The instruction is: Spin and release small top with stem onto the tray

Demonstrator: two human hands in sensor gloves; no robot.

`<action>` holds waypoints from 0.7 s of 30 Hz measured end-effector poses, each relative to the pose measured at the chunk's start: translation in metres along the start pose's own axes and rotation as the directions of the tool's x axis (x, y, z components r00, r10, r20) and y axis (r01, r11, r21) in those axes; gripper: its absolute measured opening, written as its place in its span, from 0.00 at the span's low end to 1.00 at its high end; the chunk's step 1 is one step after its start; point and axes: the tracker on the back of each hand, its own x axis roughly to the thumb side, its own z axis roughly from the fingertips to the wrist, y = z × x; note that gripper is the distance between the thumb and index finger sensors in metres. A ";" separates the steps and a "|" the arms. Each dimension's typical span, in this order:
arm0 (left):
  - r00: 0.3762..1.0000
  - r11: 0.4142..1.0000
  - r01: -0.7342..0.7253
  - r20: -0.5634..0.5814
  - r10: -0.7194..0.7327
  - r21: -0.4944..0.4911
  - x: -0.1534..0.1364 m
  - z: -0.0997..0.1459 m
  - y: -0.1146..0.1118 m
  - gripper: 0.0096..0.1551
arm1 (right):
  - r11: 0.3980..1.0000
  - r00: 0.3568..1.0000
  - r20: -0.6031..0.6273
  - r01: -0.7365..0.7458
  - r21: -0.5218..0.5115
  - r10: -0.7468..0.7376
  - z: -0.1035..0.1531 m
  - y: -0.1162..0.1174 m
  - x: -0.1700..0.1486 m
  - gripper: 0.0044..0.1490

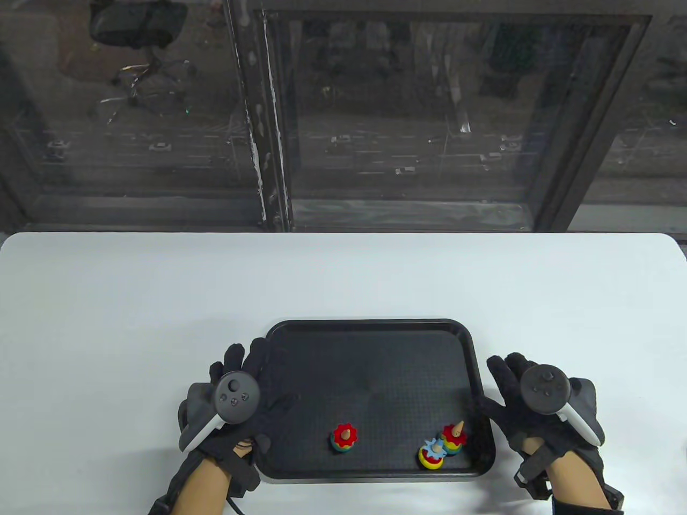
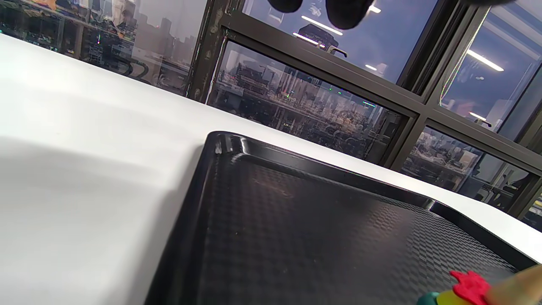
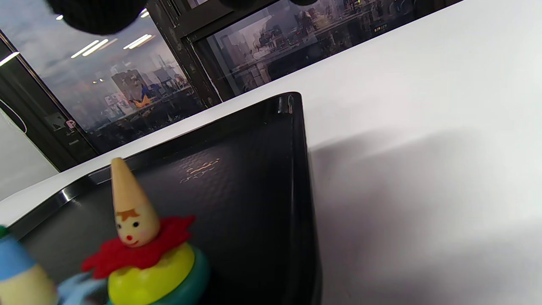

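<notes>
Three small clown-shaped tops with wooden cone stems stand on the black tray. One with a red collar is near the front middle; another red-collared top and a blue-collared one sit together at the front right. My left hand lies with straight fingers over the tray's left rim, holding nothing. My right hand rests on the table just right of the tray, fingers spread. In the right wrist view the red-collared top is close, upright, with the blue one beside it.
The white table stretches wide to the left, right and behind the tray. Its far edge meets a dark window frame. The tray's middle and back hold nothing.
</notes>
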 end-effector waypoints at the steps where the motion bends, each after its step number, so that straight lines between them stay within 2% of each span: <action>1: 1.000 1.000 0.000 0.000 0.000 0.000 0.000 0.000 0.000 0.49 | 1.000 1.000 0.000 0.001 0.001 -0.001 0.000 0.000 0.000 0.53; 21: 1.000 1.000 0.006 -0.006 -0.006 0.002 0.000 0.000 0.000 0.49 | 1.000 1.000 0.003 0.012 0.002 -0.012 0.000 0.000 -0.001 0.53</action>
